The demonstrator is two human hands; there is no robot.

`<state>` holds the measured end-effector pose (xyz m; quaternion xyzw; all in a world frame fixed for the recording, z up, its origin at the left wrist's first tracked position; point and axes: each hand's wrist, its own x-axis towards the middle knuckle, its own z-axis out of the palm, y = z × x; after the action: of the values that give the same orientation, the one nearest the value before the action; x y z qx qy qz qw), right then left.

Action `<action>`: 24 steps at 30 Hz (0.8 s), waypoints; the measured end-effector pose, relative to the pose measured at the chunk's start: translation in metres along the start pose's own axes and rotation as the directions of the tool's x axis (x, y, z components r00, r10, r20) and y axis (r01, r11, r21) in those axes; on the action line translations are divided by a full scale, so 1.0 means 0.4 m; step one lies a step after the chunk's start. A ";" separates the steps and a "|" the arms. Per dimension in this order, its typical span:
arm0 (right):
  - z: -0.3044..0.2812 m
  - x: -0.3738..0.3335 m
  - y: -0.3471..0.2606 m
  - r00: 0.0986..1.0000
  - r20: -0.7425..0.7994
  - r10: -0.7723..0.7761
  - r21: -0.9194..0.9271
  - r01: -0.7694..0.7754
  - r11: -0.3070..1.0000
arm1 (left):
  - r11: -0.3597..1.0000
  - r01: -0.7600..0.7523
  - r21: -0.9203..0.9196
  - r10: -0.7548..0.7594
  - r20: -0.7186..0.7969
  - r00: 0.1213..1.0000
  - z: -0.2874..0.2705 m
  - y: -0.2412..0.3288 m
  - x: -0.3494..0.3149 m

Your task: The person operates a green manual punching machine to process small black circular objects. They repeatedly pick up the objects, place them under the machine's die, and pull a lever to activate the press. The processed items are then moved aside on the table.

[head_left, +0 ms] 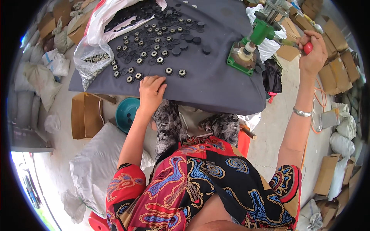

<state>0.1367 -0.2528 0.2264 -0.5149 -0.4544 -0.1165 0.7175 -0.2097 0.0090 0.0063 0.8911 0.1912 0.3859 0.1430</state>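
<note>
Black wheels with metal centres (169,71): lie scattered flat on the dark cloth-covered table (219,86), round and so without any long axis, a few just beyond the left hand (151,90) and a pair just past its fingers toward the right. Lie much nearer to the left hand than to the right hand (314,50), and well to the left of the green press (263,32). On the left, rests at the table's front edge with fingers bent and bunched; no telling, from above, about anything pinched beneath. On the right, wraps closely around the red knob (308,48), raised beyond the table's right side, at the outer end of the press lever (290,42).
</note>
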 end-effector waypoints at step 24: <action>0.005 -0.001 -0.004 1.000 0.024 0.006 0.022 -0.007 1.000 | 0.968 0.014 0.250 -0.019 0.015 1.000 0.110 -0.016 0.050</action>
<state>0.1343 -0.2520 0.2272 -0.5099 -0.4625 -0.1031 0.7179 -0.1662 0.0188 -0.0128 0.9038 0.2445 0.3497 0.0345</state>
